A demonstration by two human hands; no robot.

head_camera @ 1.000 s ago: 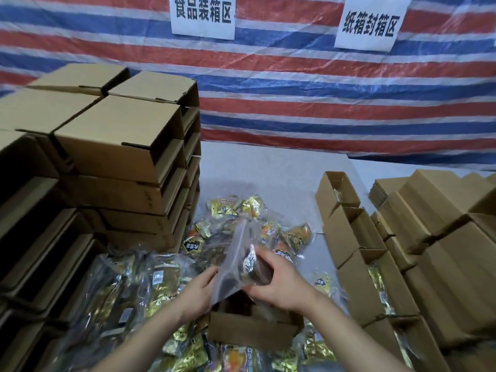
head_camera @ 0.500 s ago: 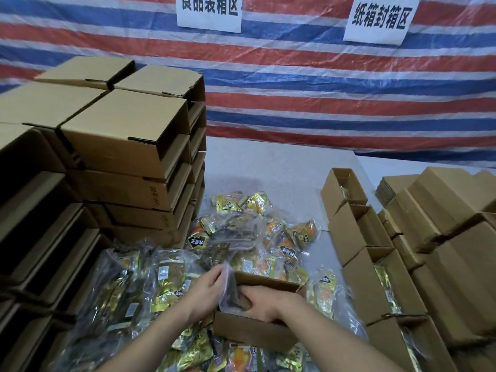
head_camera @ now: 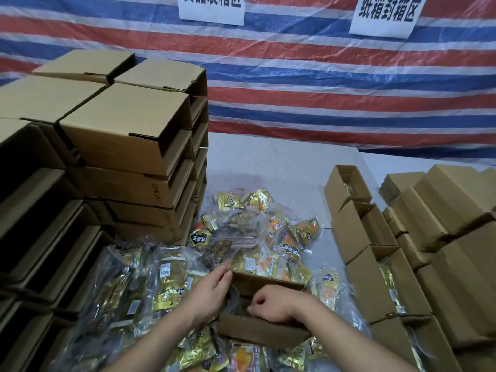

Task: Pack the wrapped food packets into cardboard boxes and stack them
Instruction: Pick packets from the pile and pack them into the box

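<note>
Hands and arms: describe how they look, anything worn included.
Both forearms are bare as far as the picture shows; no sleeves, gloves, watch or bracelets show. The left hand and the right hand are bare too, with no ring visible on the fingers that show. The nails look short and unpainted, though they are small in this view. Both arms enter from the bottom edge.

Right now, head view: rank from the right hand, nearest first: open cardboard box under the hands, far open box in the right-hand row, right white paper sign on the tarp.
1. Open cardboard box, directly under the right hand.
2. Far open box, ahead to the right.
3. White paper sign, high on the tarp.
</note>
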